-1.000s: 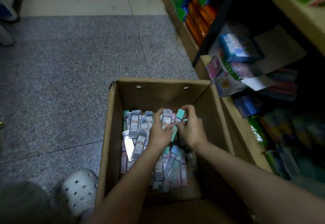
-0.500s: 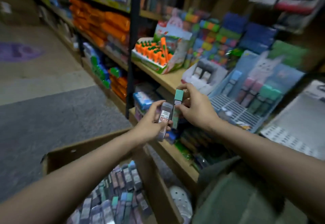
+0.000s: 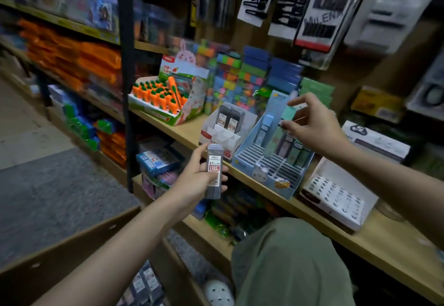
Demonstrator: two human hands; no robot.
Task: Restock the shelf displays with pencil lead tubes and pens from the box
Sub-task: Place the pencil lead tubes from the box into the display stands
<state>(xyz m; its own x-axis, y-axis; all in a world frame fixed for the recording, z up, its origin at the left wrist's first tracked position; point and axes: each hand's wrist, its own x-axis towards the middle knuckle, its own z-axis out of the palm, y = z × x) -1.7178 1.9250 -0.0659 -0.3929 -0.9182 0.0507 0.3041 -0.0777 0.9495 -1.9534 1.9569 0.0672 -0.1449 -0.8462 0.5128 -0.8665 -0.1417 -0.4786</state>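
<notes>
Pencil lead tubes show in four places: one grey tube (image 3: pixel 213 172) gripped upright in the left hand (image 3: pixel 198 180), one mint-green tube (image 3: pixel 276 137) pinched at its top by the right hand (image 3: pixel 312 125), two grey ones (image 3: pixel 228 118) standing in the white display (image 3: pixel 222 135) on the wooden shelf (image 3: pixel 192 132), and a heap in the cardboard box (image 3: pixel 60 245) at the bottom edge, where only a few tops (image 3: pixel 144 284) can be seen. The left hand is closed round its tube, thumb on the left edge and fingers wrapped behind, label facing the camera, held in front of the shelf edge just below the white display. The right arm reaches forward over the blue slotted display (image 3: pixel 271 171); thumb and fingers close on the mint-green tube's upper end while its lower end stands among the slots, and the forefinger is lifted clear. One light blue tube (image 3: pixel 266 125) stands at the back left of that display, and about four more pastel ones (image 3: pixel 293 147) stand behind the right hand, partly covered by it, so their count is unsure. One carton of orange carrot-shaped items (image 3: pixel 163 96) sits to the left on the same shelf, too blurred to count. The far shelves and hanging cards above are smeared, and the box is cut off by the frame.
</notes>
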